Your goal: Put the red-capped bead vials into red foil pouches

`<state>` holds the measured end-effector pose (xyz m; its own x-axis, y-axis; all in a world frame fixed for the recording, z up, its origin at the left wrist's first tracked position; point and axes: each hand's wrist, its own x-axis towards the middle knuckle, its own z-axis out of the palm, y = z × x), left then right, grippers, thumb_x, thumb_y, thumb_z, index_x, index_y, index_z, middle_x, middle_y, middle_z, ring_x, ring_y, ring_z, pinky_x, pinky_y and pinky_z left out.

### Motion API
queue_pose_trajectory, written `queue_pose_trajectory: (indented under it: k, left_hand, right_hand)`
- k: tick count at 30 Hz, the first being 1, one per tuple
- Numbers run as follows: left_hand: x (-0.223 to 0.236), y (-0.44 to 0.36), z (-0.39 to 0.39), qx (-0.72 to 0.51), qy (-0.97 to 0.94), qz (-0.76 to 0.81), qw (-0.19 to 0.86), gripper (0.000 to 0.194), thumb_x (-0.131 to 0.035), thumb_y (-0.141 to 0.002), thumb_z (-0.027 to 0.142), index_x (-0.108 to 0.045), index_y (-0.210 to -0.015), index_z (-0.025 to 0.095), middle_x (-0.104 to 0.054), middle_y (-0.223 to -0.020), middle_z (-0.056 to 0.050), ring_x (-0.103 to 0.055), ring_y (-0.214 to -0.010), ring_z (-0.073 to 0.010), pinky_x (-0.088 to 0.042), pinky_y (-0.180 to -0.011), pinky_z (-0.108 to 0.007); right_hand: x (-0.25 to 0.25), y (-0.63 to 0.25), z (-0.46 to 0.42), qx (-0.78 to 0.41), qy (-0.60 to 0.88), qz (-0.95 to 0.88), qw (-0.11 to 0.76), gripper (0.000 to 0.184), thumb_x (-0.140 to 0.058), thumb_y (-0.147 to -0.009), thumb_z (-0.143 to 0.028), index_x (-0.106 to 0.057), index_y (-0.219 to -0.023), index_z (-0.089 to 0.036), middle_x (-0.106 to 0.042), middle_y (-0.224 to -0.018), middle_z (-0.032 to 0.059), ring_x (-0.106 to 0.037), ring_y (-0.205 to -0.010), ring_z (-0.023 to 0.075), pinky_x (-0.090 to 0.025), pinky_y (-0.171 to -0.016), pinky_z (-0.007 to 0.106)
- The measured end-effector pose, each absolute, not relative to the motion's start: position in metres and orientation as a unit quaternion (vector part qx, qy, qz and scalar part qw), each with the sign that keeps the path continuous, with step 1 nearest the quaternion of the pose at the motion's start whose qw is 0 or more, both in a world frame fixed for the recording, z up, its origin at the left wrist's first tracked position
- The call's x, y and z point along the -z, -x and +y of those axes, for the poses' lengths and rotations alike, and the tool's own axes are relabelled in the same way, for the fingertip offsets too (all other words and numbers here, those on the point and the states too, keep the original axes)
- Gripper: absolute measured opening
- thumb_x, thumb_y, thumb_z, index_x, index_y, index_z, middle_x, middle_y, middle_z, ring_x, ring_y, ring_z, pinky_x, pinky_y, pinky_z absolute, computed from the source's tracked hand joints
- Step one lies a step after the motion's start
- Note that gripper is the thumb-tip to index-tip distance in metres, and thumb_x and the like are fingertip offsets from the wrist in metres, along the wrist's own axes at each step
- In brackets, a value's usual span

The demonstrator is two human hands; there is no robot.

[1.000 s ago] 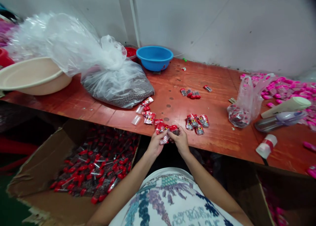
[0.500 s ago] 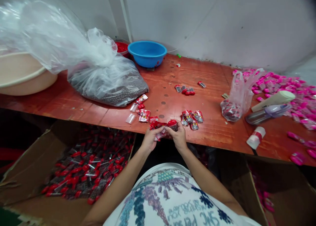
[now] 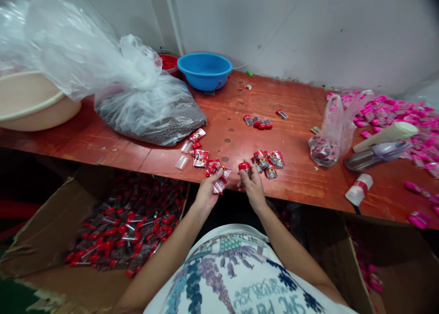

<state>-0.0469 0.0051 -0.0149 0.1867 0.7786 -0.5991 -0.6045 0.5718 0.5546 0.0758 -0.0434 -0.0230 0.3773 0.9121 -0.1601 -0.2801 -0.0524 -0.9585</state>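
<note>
My left hand (image 3: pixel 207 191) pinches a small clear plastic packet with red print (image 3: pixel 221 180) at the table's front edge. In my right hand (image 3: pixel 253 186) is a small red-capped container (image 3: pixel 244 167), its clear body mostly hidden by my fingers. The two hands are a short way apart. Right of them lies a cluster of filled red-printed packets (image 3: pixel 270 162). To the left are another red-printed packet (image 3: pixel 200 158) and clear empty tubes (image 3: pixel 182 162). Several red-capped containers (image 3: pixel 262 123) sit farther back.
A bag of dark beads (image 3: pixel 154 113) and a blue basin (image 3: pixel 205 71) stand behind. At right are a knotted plastic bag (image 3: pixel 325 145), a clear-bodied tool (image 3: pixel 373 157), a white roll (image 3: pixel 358 190) and pink items (image 3: pixel 394 117). A cardboard box (image 3: pixel 37 222) of red-capped containers is below left.
My hands were together on the packet and the red-capped container. Now they have parted, the packet staying in my left hand and the container in my right. The view has shifted slightly.
</note>
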Motion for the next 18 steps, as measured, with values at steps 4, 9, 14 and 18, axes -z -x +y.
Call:
queue_pose_trajectory:
  k: [4,9,14,18]
  left_hand:
    - [0.006,0.052,0.011,-0.447,-0.071,0.439,0.776,0.005,-0.069,-0.073,0.01,-0.067,-0.077,0.012,-0.07,-0.072,-0.005,-0.065,-0.059,-0.0143,-0.055,-0.055,-0.025]
    - [0.006,0.052,0.011,-0.459,-0.065,0.415,0.783,0.006,-0.067,-0.074,0.009,-0.067,-0.079,0.012,-0.072,-0.077,-0.005,-0.067,-0.067,-0.0154,-0.056,-0.064,-0.026]
    - [0.007,0.052,0.009,-0.476,-0.081,0.416,0.77,0.009,-0.07,-0.071,0.009,-0.068,-0.079,0.011,-0.072,-0.076,-0.005,-0.067,-0.066,-0.0149,-0.055,-0.068,-0.026]
    - [0.001,0.053,0.006,-0.5,-0.128,0.423,0.745,0.016,-0.076,-0.063,0.011,-0.068,-0.077,0.009,-0.072,-0.075,-0.005,-0.066,-0.064,-0.0145,-0.054,-0.065,-0.025]
  right_hand:
    - [0.015,-0.075,-0.053,-0.513,0.522,-0.348,0.586,0.046,-0.053,-0.086,-0.041,-0.046,-0.128,-0.025,-0.056,-0.061,-0.0058,-0.054,-0.05,0.0104,-0.049,-0.047,0.021]
    - [0.01,-0.063,-0.061,-0.466,0.539,-0.4,0.576,0.047,-0.053,-0.087,-0.035,-0.044,-0.133,-0.027,-0.055,-0.071,-0.0043,-0.055,-0.056,0.0097,-0.05,-0.051,0.021]
    - [0.01,-0.061,-0.061,-0.457,0.542,-0.409,0.575,0.044,-0.057,-0.085,-0.034,-0.05,-0.128,-0.028,-0.055,-0.081,-0.0028,-0.053,-0.054,0.0071,-0.047,-0.046,0.018]
    - [0.011,-0.065,-0.061,-0.479,0.524,-0.405,0.576,0.039,-0.063,-0.08,-0.034,-0.052,-0.117,-0.026,-0.056,-0.083,-0.0038,-0.049,-0.048,0.0044,-0.041,-0.04,0.016]
